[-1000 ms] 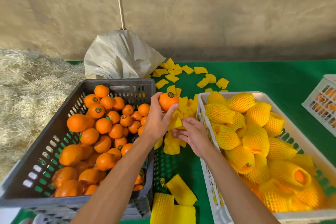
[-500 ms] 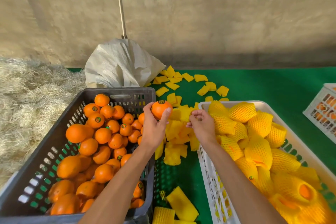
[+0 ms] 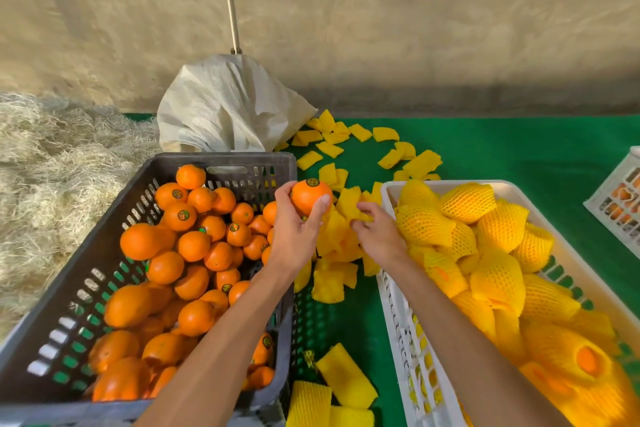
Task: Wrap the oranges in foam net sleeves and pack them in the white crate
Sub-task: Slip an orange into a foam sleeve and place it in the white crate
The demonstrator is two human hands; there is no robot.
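The white crate point(image 3: 391, 188) on the right is heaped with wrapped fruit. Beside it, the left hand point(image 3: 298, 232) grips a bare orange point(image 3: 309, 196) above loose foam sleeves point(image 3: 341, 232). The right hand point(image 3: 379, 234) seems to pinch one; best to spread its mouth wide first.

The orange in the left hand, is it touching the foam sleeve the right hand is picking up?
Cannot tell. In the head view the orange in the left hand overlaps the foam sleeve pinched by the right hand; no gap or contact shows plainly.
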